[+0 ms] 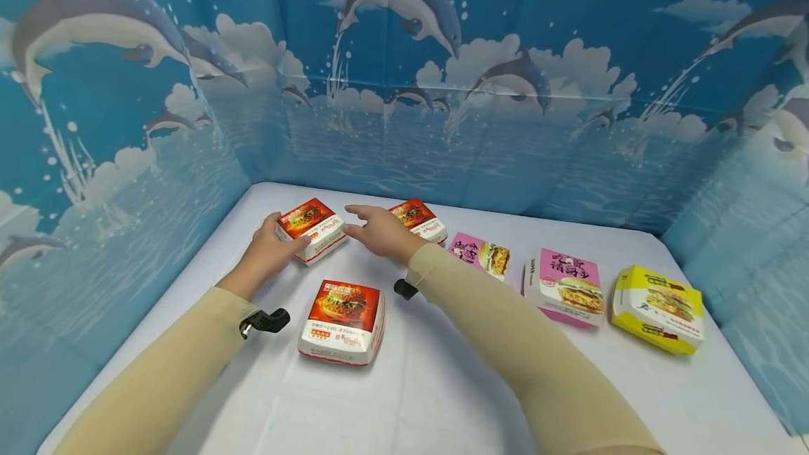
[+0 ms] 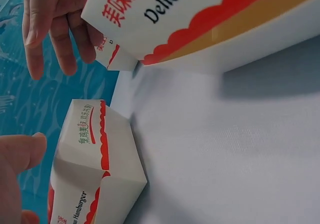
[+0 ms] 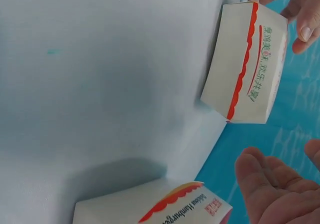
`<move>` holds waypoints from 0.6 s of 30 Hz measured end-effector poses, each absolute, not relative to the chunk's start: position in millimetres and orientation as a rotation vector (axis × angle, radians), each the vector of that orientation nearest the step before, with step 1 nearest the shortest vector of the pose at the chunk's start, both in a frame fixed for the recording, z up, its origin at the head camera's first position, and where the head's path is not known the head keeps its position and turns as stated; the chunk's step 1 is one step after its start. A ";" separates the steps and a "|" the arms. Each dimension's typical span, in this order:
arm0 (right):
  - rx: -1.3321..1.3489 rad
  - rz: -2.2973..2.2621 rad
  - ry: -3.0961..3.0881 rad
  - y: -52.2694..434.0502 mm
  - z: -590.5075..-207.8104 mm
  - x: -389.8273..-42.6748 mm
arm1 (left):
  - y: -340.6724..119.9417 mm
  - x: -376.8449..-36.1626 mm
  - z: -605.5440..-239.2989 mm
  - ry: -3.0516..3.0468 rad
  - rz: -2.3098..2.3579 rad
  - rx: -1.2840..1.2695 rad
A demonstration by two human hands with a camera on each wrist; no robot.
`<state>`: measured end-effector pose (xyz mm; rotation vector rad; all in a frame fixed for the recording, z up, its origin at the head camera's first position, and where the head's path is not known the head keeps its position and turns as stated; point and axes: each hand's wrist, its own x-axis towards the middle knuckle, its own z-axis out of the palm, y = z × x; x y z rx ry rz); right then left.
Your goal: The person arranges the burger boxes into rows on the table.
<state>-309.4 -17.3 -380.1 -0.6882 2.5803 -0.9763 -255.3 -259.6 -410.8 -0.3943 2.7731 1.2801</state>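
Blue dolphin-printed cloth point(image 1: 392, 139) walls the white tabletop point(image 1: 451, 392) far, left and right. At far left, a red-topped burger box point(image 1: 316, 232) sits between the relaxed left hand point(image 1: 265, 255), at its left side, and the released right hand point(image 1: 382, 230).

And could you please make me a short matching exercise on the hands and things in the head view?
1. Left hand
2. Right hand
3. Yellow-and-white box
4. Dolphin backdrop

A. Farthest right on the table
B. Between the leftmost red box and the other rear red box
C. Mainly blue
D. At the leftmost red box's left side

Pairs: 1-D, 2-B, 3-A, 4-C
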 end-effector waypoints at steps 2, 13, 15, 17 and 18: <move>-0.669 -0.987 2.558 -21.8 -382.4 -312.7 | -259.8 -257.1 -412.6 2.762 1.281 -0.399; -0.668 -0.929 2.559 -37.1 -391.1 -325.9 | -257.3 -259.7 -421.1 2.776 1.281 -0.363; -0.670 -0.920 2.560 -39.3 -393.4 -327.7 | -257.0 -259.3 -421.4 2.782 1.274 -0.358; -0.664 -0.919 2.563 -41.8 -395.6 -329.0 | -257.3 -259.1 -422.0 2.786 1.270 -0.355; -0.662 -0.915 2.565 -43.0 -396.4 -328.9 | -257.4 -259.2 -422.4 2.789 1.269 -0.354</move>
